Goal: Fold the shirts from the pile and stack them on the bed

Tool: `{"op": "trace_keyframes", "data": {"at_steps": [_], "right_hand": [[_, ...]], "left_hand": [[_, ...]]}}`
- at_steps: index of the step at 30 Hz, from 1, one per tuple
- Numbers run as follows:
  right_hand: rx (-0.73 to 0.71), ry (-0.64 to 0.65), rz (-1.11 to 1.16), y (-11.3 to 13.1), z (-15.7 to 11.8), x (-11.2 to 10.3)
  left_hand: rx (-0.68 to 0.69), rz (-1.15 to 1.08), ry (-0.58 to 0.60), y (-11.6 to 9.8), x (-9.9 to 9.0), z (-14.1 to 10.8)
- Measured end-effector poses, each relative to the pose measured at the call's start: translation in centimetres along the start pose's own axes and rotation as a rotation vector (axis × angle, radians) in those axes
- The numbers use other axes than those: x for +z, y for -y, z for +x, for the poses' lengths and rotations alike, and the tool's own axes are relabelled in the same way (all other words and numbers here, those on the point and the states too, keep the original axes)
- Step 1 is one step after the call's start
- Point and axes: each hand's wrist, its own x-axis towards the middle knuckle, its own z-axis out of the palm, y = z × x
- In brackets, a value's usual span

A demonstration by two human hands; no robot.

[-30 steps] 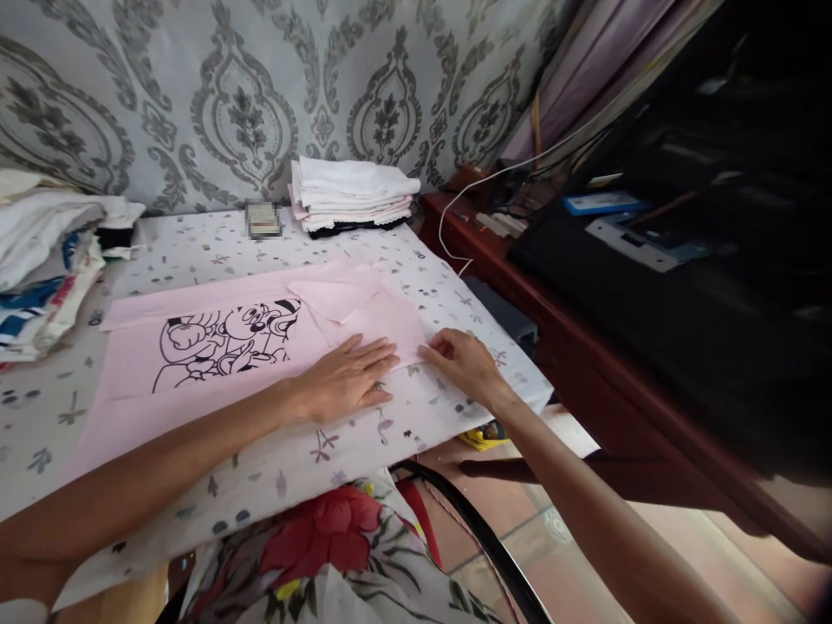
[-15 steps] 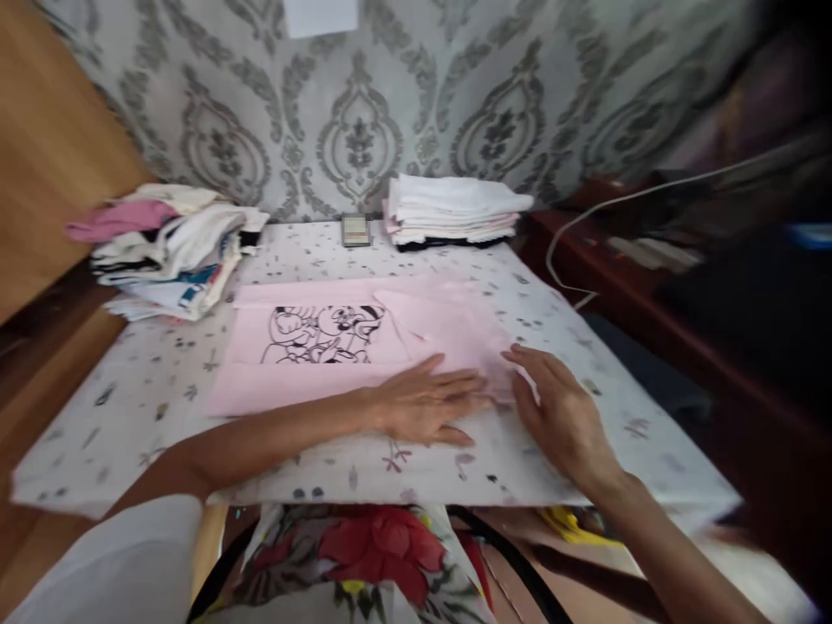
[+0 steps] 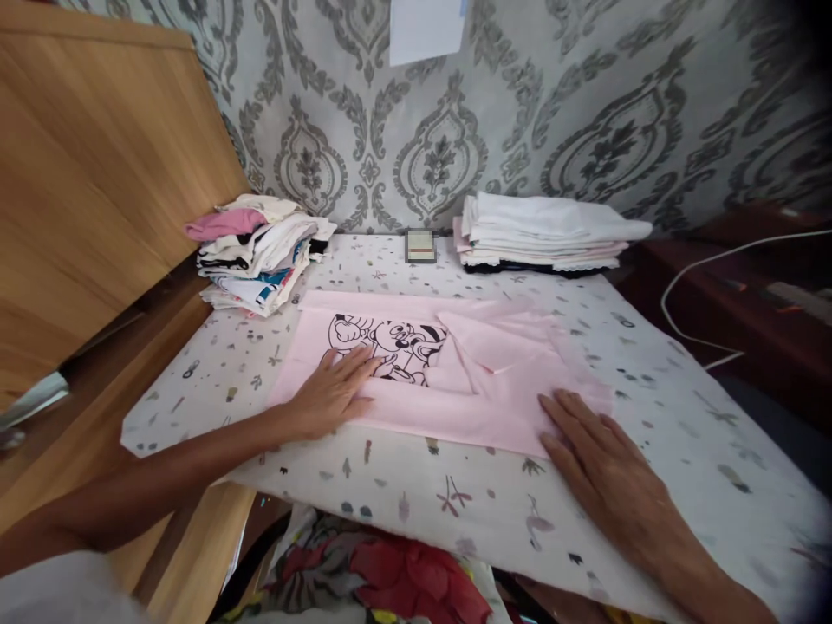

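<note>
A pink cloth garment [image 3: 513, 407] lies partly folded on the table, its long sides turned inward over a black line cartoon print. Loose, layered folds gather at its right end. My left hand [image 3: 334, 390] rests flat on the garment's near left part, fingers over the lower edge of the print. At the near right corner, my right hand [image 3: 601, 455] lies with fingers stretched out, the tips touching the pink fabric. Neither hand grips anything.
A jumbled pile of clothes [image 3: 260, 251] stands at the back left beside a wooden panel [image 3: 110, 165]. Neatly folded white and pink cloths [image 3: 546, 230] are stacked at the back right. Between them sits a small framed card [image 3: 421, 246]. A white cable [image 3: 669, 295] loops at the right.
My left hand has moved leftward along the garment, from its right part to beside the print. My right hand now lies flatter at the near right corner. The camera view has shifted.
</note>
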Motion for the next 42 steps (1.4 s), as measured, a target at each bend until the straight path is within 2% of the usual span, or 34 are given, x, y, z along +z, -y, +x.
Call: {"op": "trace_keyframes", "data": {"at_steps": [4, 8, 13, 17, 20, 25, 28, 34, 38, 42], "right_hand": [[-0.005, -0.036, 0.02, -0.5, -0.1, 0.2], [0.083, -0.08, 0.075, -0.9, -0.2, -0.4], [0.193, -0.083, 0.122, -0.9, 0.0, -1.4], [0.212, -0.085, 0.124, -0.5, 0.1, -1.6], [0.194, -0.082, 0.077, -0.2, 0.3, -1.7], [0.109, -0.018, -0.015, 0.1, 1.7, -1.8], [0.101, 0.02, -0.044, 0.4, 2.4, -1.6], [0.115, 0.016, -0.048, 0.3, 2.2, -1.1], [0.141, 0.001, -0.016, 0.0, 1.9, -0.9], [0.131, -0.014, 0.041, -0.2, 1.9, -1.0]], "left_hand": [[-0.159, 0.089, -0.023, 2.0, 0.3, -2.8], [-0.183, 0.139, -0.027, 2.4, 0.3, -4.3], [-0.226, 0.068, -0.101, 2.7, -2.2, -4.4], [-0.349, -0.165, -0.048, 4.7, -4.5, -4.4], [-0.429, -0.382, 0.012, 6.1, -5.2, -4.4], [-0.647, -0.748, -0.023, 6.1, -5.1, -4.6], [-0.721, -0.834, -0.045, 5.9, -4.5, -5.0], [-0.691, -0.779, -0.066, 6.7, -3.4, -5.7], [-0.621, -0.495, -0.072, 6.4, -3.9, -5.6], [-0.592, -0.162, 0.008, 4.7, -4.9, -5.8]]}}
